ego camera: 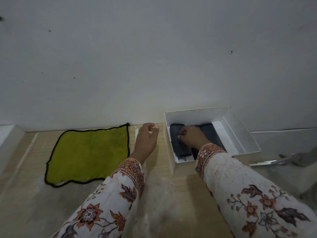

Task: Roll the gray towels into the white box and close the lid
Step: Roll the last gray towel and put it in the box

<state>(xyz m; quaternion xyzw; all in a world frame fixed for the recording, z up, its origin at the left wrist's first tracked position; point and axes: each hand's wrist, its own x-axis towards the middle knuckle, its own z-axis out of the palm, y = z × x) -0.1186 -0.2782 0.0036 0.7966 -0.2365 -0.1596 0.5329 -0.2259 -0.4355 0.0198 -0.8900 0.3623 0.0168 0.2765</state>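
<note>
This looks like a plain room in a home: a bare, pale painted wall (154,48) with a few small dark marks rises straight behind a light wood-grain surface (34,194) (a table or desk, hard to tell which), where a green cloth (87,152) lies flat.

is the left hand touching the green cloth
Apart. The head view shows the left hand raised over bare table between the green cloth and the white box, right of the cloth's black edge.
</note>
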